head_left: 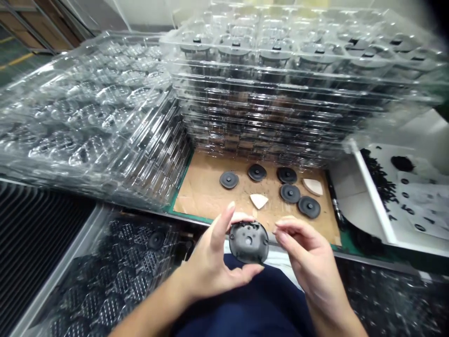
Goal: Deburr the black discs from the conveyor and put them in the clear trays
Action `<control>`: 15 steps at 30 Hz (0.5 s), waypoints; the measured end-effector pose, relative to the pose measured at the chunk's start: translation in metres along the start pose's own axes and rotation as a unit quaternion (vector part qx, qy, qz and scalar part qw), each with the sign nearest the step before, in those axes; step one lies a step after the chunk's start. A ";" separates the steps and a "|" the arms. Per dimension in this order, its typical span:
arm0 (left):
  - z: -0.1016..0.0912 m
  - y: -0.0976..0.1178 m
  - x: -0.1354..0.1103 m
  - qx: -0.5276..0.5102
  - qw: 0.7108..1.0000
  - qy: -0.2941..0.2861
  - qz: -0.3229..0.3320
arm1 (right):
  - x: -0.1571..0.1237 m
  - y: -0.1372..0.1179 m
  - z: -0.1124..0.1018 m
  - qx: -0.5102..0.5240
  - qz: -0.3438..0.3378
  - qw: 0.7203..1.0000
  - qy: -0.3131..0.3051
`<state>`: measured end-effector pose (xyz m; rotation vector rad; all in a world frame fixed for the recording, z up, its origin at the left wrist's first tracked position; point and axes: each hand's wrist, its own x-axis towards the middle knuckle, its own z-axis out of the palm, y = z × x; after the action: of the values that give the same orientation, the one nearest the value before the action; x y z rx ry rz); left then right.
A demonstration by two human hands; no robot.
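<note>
On cardboard (199,187): five discs (290,193), two wedges (258,201)

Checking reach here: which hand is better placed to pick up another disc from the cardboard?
Probably the right hand: the left hand holds the disc, while the right only hovers beside it.

This is a factory assembly station: stacks of clear plastic blister trays (266,93) are towering at 12 o'clock and 10 o'clock, a cardboard sheet (199,192) is covering the green-edged work surface (345,245), and black round moulded parts (290,193) are lying across it. A white-walled bin (372,192) of small black pieces is sitting at 3 o'clock, while a ribbed black mat (38,243) is stretching out at 9 o'clock.
</note>
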<state>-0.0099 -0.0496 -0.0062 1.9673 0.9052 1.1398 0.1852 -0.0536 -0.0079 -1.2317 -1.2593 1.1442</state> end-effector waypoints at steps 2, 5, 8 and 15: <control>0.000 0.006 -0.003 -0.021 1.000 -0.007 -0.010 | -0.007 -0.011 0.000 0.037 0.019 0.999 -0.035; 0.000 0.014 -0.009 -0.057 0.997 -0.011 -0.048 | -0.015 -0.027 0.002 0.080 0.072 0.986 -0.130; 0.001 0.020 -0.016 -0.069 0.993 -0.024 -0.096 | -0.019 -0.034 0.007 0.154 0.130 0.966 -0.162; -0.009 0.027 -0.022 -0.028 0.986 -0.070 -0.146 | -0.013 -0.014 0.015 0.371 0.209 0.899 -0.102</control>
<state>-0.0203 -0.0797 0.0098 1.7745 1.0335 0.8404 0.1696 -0.0673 0.0048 -0.8133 -0.5755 1.8839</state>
